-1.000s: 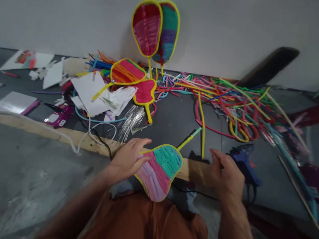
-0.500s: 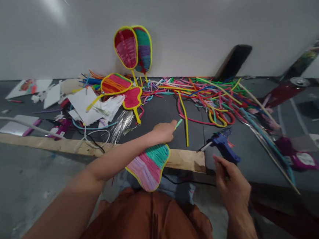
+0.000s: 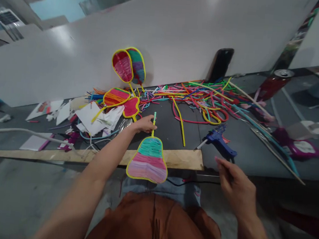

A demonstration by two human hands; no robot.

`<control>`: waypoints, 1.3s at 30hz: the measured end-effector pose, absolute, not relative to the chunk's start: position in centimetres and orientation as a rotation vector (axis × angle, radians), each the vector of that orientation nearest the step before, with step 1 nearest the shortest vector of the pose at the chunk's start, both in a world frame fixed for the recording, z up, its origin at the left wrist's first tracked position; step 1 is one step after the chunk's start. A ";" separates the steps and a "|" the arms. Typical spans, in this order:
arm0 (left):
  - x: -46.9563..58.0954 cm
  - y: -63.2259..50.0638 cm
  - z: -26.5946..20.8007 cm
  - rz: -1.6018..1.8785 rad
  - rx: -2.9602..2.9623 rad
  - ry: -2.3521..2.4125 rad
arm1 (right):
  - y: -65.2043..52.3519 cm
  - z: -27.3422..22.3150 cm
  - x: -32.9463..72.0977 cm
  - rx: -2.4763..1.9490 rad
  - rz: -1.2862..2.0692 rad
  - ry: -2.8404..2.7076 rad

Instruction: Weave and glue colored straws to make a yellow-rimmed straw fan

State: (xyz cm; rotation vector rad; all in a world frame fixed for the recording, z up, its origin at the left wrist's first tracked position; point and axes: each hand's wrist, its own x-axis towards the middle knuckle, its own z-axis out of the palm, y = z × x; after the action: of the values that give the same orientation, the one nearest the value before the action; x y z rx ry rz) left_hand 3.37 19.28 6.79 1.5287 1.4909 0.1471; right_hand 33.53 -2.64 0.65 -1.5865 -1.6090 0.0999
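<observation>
My left hand [image 3: 146, 123] is closed on the handle of a pear-shaped pipe-cleaner fan [image 3: 149, 159]. The fan has a yellow outline with teal, pink and lilac bands, and its pale green handle tip sticks up past my fingers. Its wide end hangs over the table's front edge. My right hand [image 3: 237, 184] hovers in front of the table edge, fingers drawn together; what they hold, if anything, is hidden. Just beyond it lies a blue glue gun [image 3: 220, 142] with a white glue stick or nozzle pointing left. A loose yellow pipe cleaner [image 3: 180, 125] lies between the hands.
Tangled pipe cleaners [image 3: 194, 96] lie along the back, below a leaning phone [image 3: 221, 65]. Other fans [image 3: 122, 65] rest against the white panel. Papers [image 3: 90, 119] are at left; a red can [image 3: 275, 84] and a purple glue gun [image 3: 298, 145] are at right.
My left hand has moved left and turned the fan, so its face and handle now show in full. My right hand stays near the glue gun. The view has tilted.
</observation>
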 end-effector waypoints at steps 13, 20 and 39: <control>2.9 18.7 7.1 0.133 1.284 1.325 | -3.4 0.3 33.9 -1.598 0.146 -1.574; 2.9 19.1 6.6 0.158 1.323 1.368 | -3.4 0.0 34.0 -1.619 0.179 -1.557; -1.4 14.3 7.2 0.428 2.015 1.671 | 2.1 4.6 40.4 -2.075 -0.266 -1.592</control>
State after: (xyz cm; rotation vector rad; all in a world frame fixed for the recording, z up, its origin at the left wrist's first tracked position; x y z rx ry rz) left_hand -1.44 14.25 7.22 2.0145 1.6712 0.4277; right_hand 40.43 2.10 4.59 -2.0751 -1.5916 -0.2662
